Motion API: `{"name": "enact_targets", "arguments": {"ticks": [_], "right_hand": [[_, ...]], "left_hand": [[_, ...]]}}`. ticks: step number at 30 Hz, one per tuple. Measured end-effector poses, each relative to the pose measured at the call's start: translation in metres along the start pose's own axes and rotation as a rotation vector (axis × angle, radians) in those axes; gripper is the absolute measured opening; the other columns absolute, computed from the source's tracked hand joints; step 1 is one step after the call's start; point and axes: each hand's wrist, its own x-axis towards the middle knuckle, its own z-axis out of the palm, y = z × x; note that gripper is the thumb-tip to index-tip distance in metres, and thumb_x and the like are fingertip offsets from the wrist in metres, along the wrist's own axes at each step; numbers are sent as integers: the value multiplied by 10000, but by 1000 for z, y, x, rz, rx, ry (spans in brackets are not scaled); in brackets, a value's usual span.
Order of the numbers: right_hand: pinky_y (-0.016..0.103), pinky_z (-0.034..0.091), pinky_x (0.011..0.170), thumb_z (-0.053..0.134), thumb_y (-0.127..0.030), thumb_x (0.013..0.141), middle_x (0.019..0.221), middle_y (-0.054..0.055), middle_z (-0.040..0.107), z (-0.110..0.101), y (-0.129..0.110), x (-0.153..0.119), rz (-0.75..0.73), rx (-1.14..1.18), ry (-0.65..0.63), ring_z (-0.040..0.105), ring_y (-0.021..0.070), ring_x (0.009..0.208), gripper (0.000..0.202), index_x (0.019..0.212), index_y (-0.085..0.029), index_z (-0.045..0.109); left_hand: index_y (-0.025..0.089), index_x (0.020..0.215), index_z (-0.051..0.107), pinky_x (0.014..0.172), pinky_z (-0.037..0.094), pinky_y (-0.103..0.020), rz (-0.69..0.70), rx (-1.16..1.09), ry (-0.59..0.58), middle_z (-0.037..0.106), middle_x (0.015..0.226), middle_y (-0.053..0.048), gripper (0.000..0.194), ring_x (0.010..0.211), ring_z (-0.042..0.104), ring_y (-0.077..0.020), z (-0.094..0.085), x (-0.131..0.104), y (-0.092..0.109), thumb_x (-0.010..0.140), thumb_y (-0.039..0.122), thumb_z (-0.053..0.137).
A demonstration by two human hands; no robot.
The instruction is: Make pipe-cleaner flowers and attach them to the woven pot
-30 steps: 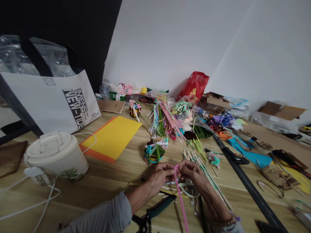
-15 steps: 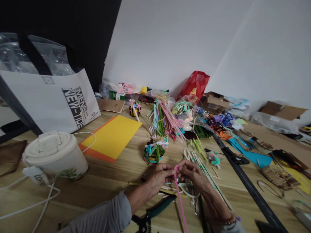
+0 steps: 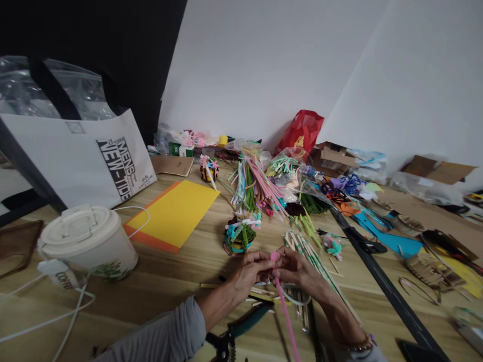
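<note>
A pink pipe cleaner [image 3: 287, 319] has a small coil at its top, and its long tail hangs down toward the bottom edge. My left hand [image 3: 251, 271] pinches it from the left, just below the coil. From the other side my right hand [image 3: 296, 267] grips it, thumb and index finger beside the coil. Just beyond my hands stands a small round pot wrapped in green and teal [image 3: 240, 236]. Beneath my wrists lie green-handled pliers [image 3: 249, 322] and white-handled scissors [image 3: 298, 296], partly hidden.
Yellow and orange sheets [image 3: 184, 206] and a white lidded cup [image 3: 88, 239] are at the left. Bundled pipe cleaners [image 3: 256, 186] lie behind the pot. Striped sticks [image 3: 320, 266] and a black strip [image 3: 388, 286] run along the right.
The small coil at the top of the pink pipe cleaner looks rounder and faces up. Its tail has swung slightly right, and my right fingers have shifted around it.
</note>
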Motion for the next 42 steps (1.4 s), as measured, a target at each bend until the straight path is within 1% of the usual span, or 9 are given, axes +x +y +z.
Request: {"name": "enact_targets", "arguments": {"ticks": [4, 8, 13, 17, 20, 24, 32, 38, 42], "right_hand": [[244, 437, 549, 766, -480, 693, 661, -19, 611, 3, 1, 1, -68, -31, 31, 547, 125, 583, 365, 771, -201, 544], [236, 413, 504, 692, -489, 771, 683, -6, 611, -2, 5, 1, -73, -96, 36, 509, 116, 546, 325, 800, -194, 558], [230, 396, 498, 665, -524, 785, 674, 0, 598, -11, 10, 0, -73, -163, 7, 498, 116, 543, 353, 830, -178, 610], [227, 383, 500, 661, -511, 792, 659, -4, 592, -13, 10, -1, -74, -171, -9, 486, 115, 540, 334, 817, -180, 622], [233, 378, 512, 658, -483, 798, 678, 3, 606, -11, 8, -1, -86, -202, 12, 495, 123, 559, 301, 803, -185, 619], [248, 380, 549, 644, -425, 812, 695, 9, 618, -7, 5, -2, -140, -357, 91, 523, 145, 615, 242, 773, -187, 618], [239, 343, 518, 615, -419, 828, 649, -10, 559, -11, 10, -1, -111, -386, 81, 467, 127, 580, 260, 724, -185, 577], [234, 318, 510, 616, -372, 822, 626, -19, 537, -11, 6, -3, -120, -433, 69, 440, 121, 566, 221, 715, -184, 572], [236, 326, 516, 607, -365, 826, 635, -22, 533, -10, 6, -3, -119, -466, 127, 445, 124, 572, 203, 735, -187, 575]], "left_hand": [[144, 699, 653, 596, 419, -230, 6, 9, 6, 629, 683, -23, 254, 596, 542, -110, 0, -1, 1, 621, 329, 809], [137, 771, 682, 588, 411, -220, 15, 71, 18, 626, 707, -21, 235, 608, 542, -105, 0, -4, 2, 665, 324, 776], [142, 752, 683, 575, 399, -215, 4, 120, -33, 606, 715, -22, 237, 612, 533, -103, 3, -6, 7, 711, 369, 739], [155, 745, 662, 575, 392, -216, 53, 164, -70, 602, 714, -17, 264, 623, 537, -108, 3, -9, 11, 756, 416, 691], [153, 765, 660, 569, 384, -225, 87, 249, -70, 609, 716, -19, 319, 635, 542, -122, 1, -10, 12, 768, 472, 663], [154, 760, 656, 563, 375, -234, 106, 332, -23, 607, 686, -16, 365, 633, 540, -136, -1, -8, 12, 745, 519, 659], [147, 805, 664, 572, 373, -239, 139, 363, -10, 617, 700, -19, 389, 614, 539, -132, -3, -5, 8, 765, 532, 620], [141, 768, 658, 574, 377, -241, 158, 334, -21, 617, 678, -23, 416, 612, 545, -136, -3, -3, 4, 754, 556, 634], [133, 836, 673, 593, 394, -233, 184, 260, -8, 640, 741, -34, 390, 636, 560, -129, -4, -2, 1, 751, 514, 671]]}}
